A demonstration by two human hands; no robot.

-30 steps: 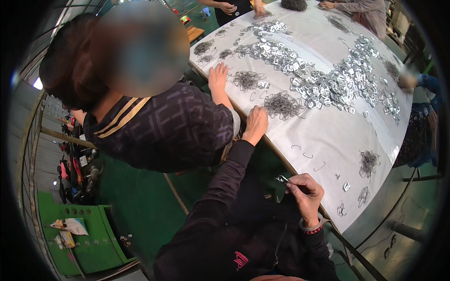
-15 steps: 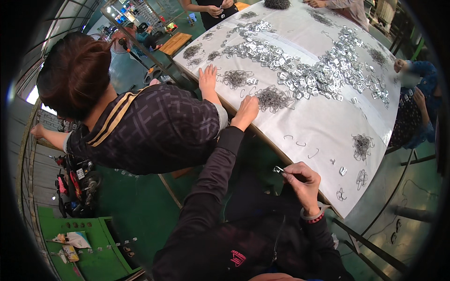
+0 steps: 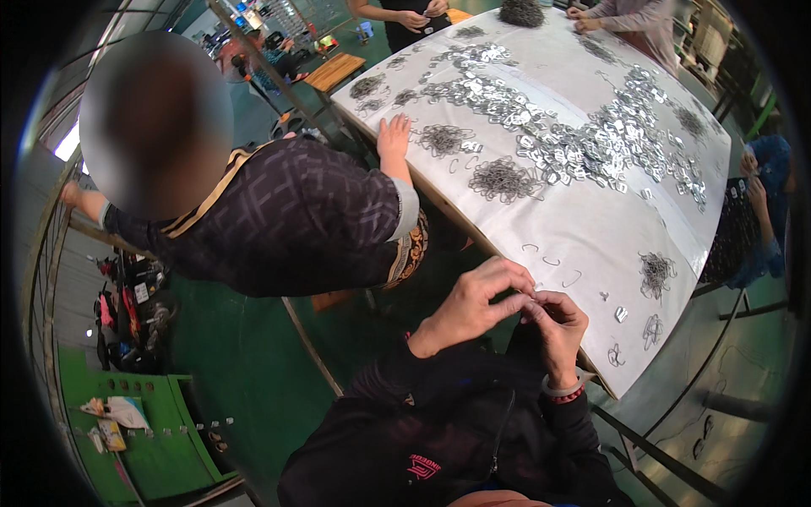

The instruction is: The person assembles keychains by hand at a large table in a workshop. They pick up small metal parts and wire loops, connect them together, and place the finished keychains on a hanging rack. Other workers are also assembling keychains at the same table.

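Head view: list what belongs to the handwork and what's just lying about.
Likely in the work:
- wire hooks
- flat metal pieces
- white-covered table

Apparently just lying about:
- wooden bench
- blue bucket
- white bag

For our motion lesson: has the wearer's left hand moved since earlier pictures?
Yes: the left hand moved away from the large wire pile, toward the right hand.
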